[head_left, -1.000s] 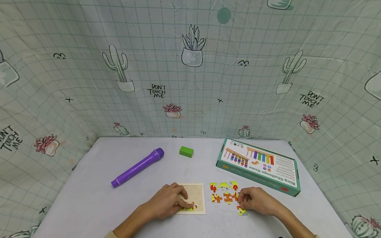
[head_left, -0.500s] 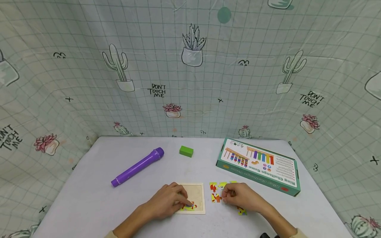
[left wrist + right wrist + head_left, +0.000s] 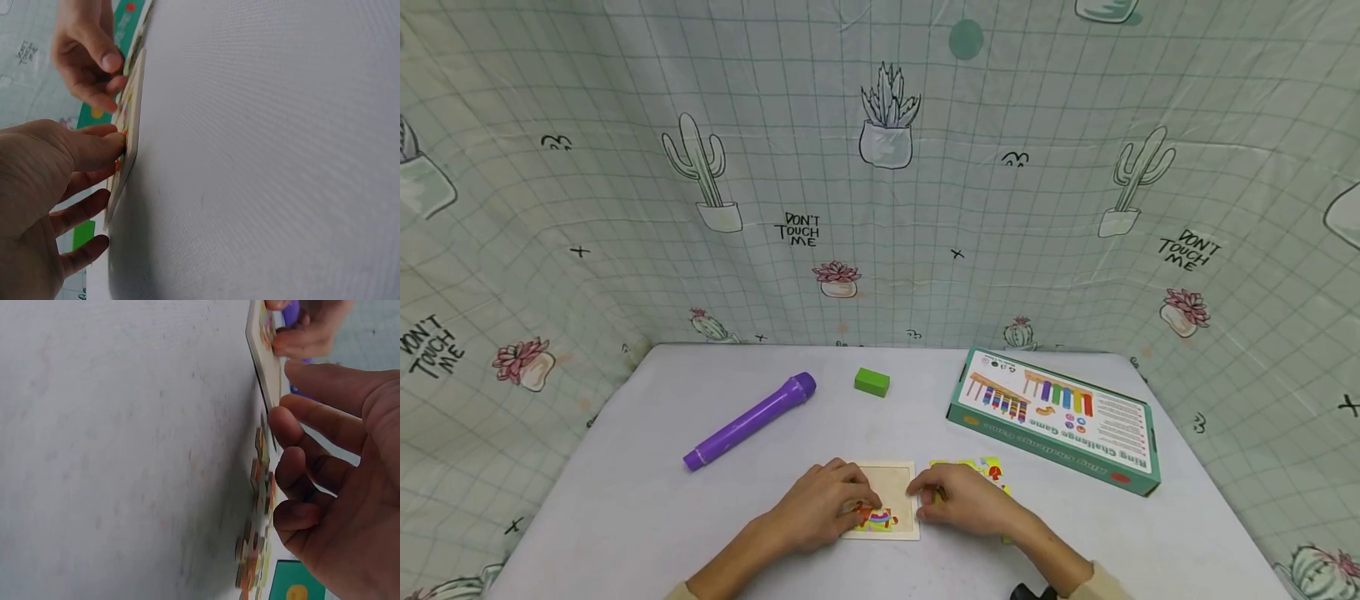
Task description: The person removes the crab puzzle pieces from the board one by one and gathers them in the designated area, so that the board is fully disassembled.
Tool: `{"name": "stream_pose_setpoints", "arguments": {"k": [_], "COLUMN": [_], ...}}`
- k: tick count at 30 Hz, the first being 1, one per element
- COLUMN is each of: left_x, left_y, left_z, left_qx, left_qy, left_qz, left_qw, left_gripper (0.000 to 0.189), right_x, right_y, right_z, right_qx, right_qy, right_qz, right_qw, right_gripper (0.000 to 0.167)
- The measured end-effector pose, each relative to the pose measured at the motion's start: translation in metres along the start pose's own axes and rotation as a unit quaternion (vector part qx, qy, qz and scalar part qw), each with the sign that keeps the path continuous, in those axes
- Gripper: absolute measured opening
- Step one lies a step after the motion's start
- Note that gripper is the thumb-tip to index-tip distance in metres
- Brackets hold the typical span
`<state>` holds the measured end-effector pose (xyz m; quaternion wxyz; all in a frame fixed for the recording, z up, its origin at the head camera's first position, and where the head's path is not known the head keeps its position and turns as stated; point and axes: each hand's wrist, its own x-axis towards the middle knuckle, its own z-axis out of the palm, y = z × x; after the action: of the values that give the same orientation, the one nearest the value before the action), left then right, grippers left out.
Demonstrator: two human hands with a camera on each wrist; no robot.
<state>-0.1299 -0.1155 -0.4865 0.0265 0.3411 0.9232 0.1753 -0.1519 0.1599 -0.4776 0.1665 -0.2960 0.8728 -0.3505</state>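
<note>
A shallow wooden puzzle tray lies on the table in front of the person. Colourful joined jigsaw pieces fill part of its near side. My left hand rests over the tray's left part, thumb and index fingertips touching the pieces; in the left wrist view the other fingers are spread. At the tray's right edge hovers my right hand, thumb and index finger apart with nothing between them. Loose yellow, red and orange jigsaw pieces lie beneath and beside it, partly hidden by it in the head view.
Behind the loose pieces, at the right, lies a green and white Ring Challenge Game box. A purple toy microphone lies at the left, and a small green block sits at the back middle. A patterned cloth hangs behind the table.
My right hand has moved left from the loose pieces to the tray's right edge. My left index finger has drawn back, uncovering more of the pieces in the tray.
</note>
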Motion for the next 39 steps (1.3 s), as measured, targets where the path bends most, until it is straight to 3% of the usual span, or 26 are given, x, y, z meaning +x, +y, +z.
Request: {"name": "stream_pose_setpoints", "arguments": {"k": [4, 9, 23, 39], "left_x": [0.001, 0.001, -0.001, -0.001], "left_y": [-0.002, -0.005, -0.005, -0.005], "left_z": [0.001, 0.000, -0.004, -0.004], "left_qx": [0.001, 0.009, 0.018, 0.026], "left_qy": [0.002, 0.003, 0.002, 0.007], "left_qz": [-0.024, -0.057, -0.053, -0.051], "left_qw": [0.9997, 0.9983, 0.9985, 0.9984], "left_gripper": [0.028, 0.048, 0.051, 0.052], "right_x": [0.005, 0.010, 0.012, 0.013], "right_y": [-0.004, -0.009, -0.018, -0.024], "right_z": [0.004, 0.008, 0.017, 0.020], "right_qx": [-0.014, -0.031, -0.014, 0.009], "right_qy": [-0.018, -0.034, -0.050, -0.042], "right_qz": [0.009, 0.017, 0.022, 0.016], "right_qw": [0.9997, 0.9988, 0.9984, 0.9990], "right_gripper": [0.030, 0.036, 0.026, 0.016]}}
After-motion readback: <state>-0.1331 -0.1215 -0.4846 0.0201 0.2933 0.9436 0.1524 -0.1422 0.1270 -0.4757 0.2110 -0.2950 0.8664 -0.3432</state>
